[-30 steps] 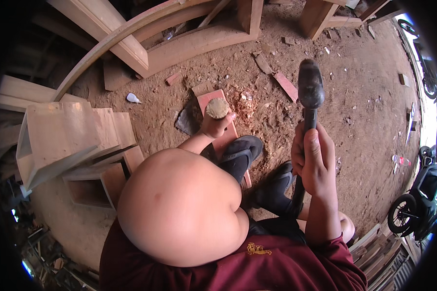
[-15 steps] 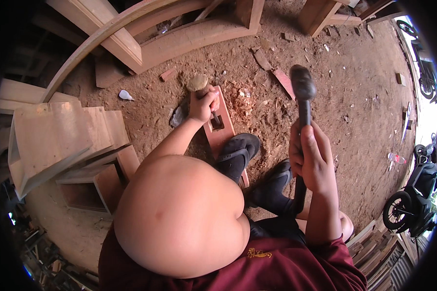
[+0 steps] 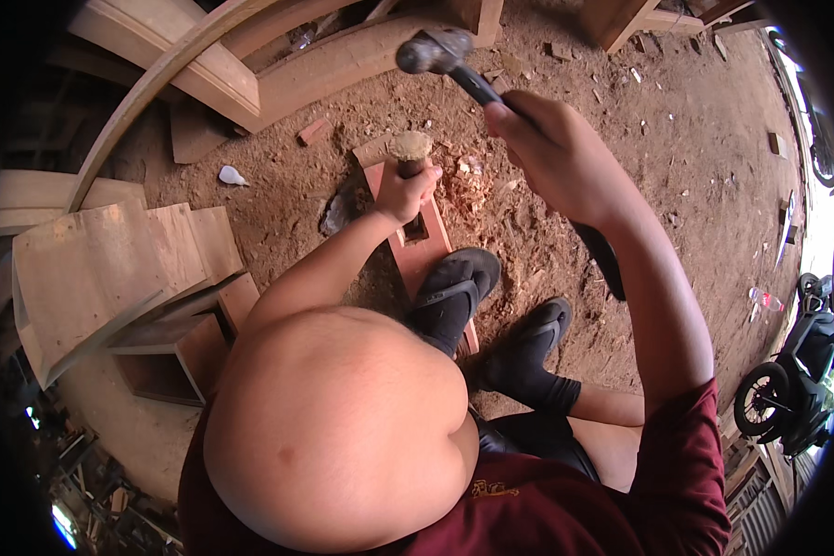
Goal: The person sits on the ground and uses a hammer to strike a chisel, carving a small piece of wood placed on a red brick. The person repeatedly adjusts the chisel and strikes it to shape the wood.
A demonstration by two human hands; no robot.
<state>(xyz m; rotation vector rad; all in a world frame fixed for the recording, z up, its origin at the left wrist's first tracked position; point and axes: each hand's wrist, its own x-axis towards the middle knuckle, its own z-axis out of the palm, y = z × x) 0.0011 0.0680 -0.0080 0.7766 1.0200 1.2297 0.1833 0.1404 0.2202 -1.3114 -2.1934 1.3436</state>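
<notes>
A floor of brown dirt (image 3: 676, 185) is strewn with chips and is bordered by pale wooden frames (image 3: 343, 83) at its far edge, by box-like wooden pieces (image 3: 111, 269) at its left edge and by a dark motorbike (image 3: 788, 380) at its right edge. On the dirt a reddish board (image 3: 428, 255) is laid slantwise, its far end turned toward the left. A rectangular hole (image 3: 414, 230) is cut through it, nearer the far end, and the board is pressed down toward the near end by the left foot (image 3: 449, 292), clad in a black sock and a sandal. A chisel (image 3: 410, 145) is held over the far part of the board by the left hand (image 3: 405, 193), its fingers clamped round the handle; the blade is hidden. A hammer (image 3: 435, 54) is gripped by the right hand (image 3: 561, 148), fingers wrapped tightly about its handle, and its head is raised well apart from the chisel. Shavings (image 3: 470, 176) are heaped beside the board's right edge. A small white bottle (image 3: 233, 176) is seen well beyond its left edge.
</notes>
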